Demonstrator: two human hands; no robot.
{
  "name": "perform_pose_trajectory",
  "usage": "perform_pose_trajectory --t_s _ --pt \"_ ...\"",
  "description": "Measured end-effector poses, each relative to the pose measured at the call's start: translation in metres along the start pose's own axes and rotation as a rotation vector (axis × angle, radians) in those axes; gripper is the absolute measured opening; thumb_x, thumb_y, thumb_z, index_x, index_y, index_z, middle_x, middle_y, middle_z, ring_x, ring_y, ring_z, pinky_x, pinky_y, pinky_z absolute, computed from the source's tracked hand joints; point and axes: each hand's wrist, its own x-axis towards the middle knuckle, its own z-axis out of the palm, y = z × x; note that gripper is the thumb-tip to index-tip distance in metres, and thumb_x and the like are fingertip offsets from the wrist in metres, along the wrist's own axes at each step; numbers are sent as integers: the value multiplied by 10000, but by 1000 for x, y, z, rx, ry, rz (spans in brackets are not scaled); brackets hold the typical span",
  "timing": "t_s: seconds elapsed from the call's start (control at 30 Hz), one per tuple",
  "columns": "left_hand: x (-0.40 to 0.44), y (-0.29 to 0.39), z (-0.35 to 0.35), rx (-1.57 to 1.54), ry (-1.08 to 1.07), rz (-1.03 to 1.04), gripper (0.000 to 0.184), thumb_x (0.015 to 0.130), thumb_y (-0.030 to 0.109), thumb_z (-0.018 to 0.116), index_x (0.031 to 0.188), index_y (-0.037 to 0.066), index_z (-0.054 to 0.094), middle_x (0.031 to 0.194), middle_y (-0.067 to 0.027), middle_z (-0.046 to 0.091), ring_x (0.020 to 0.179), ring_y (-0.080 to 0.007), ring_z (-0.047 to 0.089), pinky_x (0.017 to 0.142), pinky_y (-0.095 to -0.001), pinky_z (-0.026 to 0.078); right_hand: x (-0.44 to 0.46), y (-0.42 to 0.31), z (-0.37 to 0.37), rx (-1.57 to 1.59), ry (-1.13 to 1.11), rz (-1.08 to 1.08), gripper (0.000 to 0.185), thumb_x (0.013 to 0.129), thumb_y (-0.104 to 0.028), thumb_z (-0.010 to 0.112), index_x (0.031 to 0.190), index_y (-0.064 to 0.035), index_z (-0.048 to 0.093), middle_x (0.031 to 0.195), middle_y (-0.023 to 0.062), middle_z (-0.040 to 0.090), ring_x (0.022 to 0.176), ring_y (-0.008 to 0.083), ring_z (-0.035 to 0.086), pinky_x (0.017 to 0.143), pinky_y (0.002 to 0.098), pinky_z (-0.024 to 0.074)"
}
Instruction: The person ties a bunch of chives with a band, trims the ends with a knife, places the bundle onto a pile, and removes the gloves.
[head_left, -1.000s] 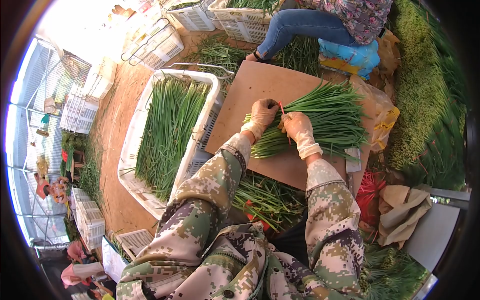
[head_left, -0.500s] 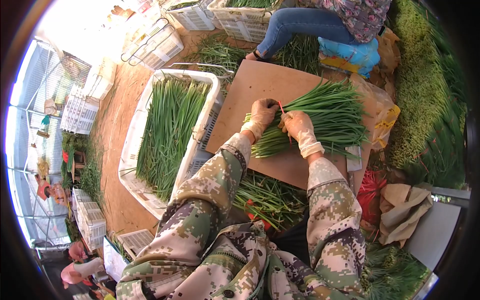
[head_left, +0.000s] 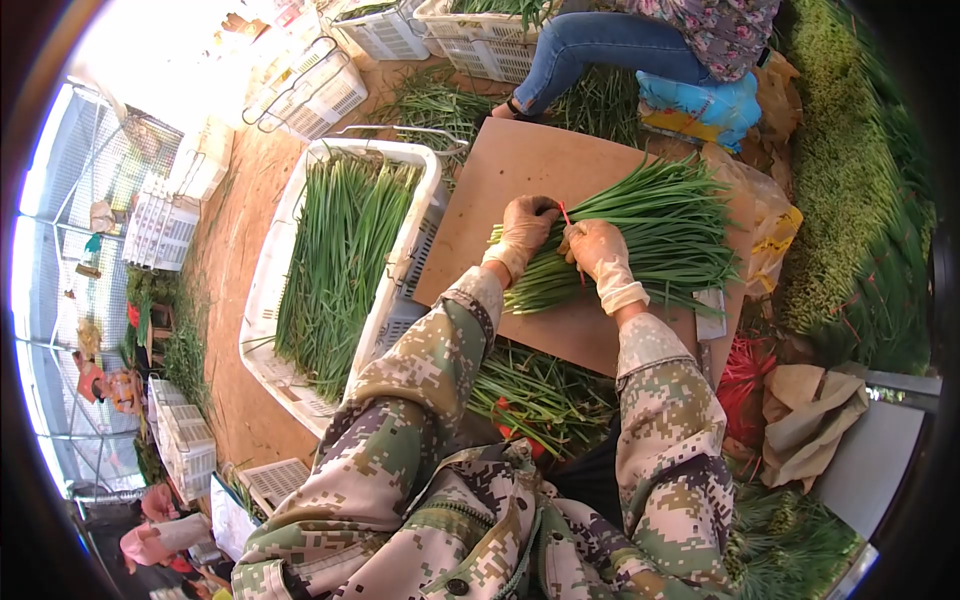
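Note:
A bundle of green garlic chives (head_left: 665,225) lies on the brown board (head_left: 500,180), leaves fanned to the right and pale stems to the left. A thin red tie (head_left: 564,212) runs around its stem part. My left hand (head_left: 526,233), in a thin glove, pinches the tie's upper end at the far side of the stems. Gloved too, my right hand (head_left: 597,252) is closed on the tie above the bundle, just right of the left hand. The fingertips of both hands are close together; the tie's exact crossing is partly hidden by the right fingers.
A white crate (head_left: 262,300) filled with chives stands left of the board. Loose chives (head_left: 540,400) lie below it, and red ties (head_left: 745,390) hang at its right. Brown paper (head_left: 812,425) lies nearby. Across the board sits a person in jeans (head_left: 600,55). More chives (head_left: 850,200) line the right side.

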Motion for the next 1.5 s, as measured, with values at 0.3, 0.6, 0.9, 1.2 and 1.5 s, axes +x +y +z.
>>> perform_pose_trajectory --t_s 0.3,0.6,0.9,1.2,1.5 --pt "-2 -10 3 -171 -48 103 152 866 35 683 998 -35 711 908 -89 721 803 -129 635 767 -256 514 9 3 0 -133 -43 27 333 960 -316 533 840 -85 741 715 76 704 624 222 651 660 359 525" --pt "-16 13 -12 -410 -199 -102 200 888 127 664 1010 -26 706 945 -76 705 883 -146 625 830 -270 498 19 14 8 -234 -25 6 317 929 -381 574 948 -111 738 943 134 715 957 322 668 836 425 524" --pt "-11 27 -4 -305 -134 -206 258 864 212 742 954 -26 703 846 -53 686 748 -124 607 709 -266 496 11 3 2 -357 15 -24 309 911 -329 551 1009 -97 730 1040 163 701 1010 355 659 871 445 528" --pt "-19 31 3 -635 -56 -171 109 815 60 704 885 -22 713 794 -62 680 713 -128 615 671 -253 497 10 12 8 -328 162 -90 343 895 -362 568 966 -65 726 991 194 696 961 398 653 852 477 521" --pt "-17 22 24 -494 6 77 161 784 -81 656 928 -10 663 819 -69 680 708 -136 634 616 -257 521 -5 15 -1 -180 68 -56 321 902 -371 572 854 -90 719 815 156 699 810 362 670 773 455 524"
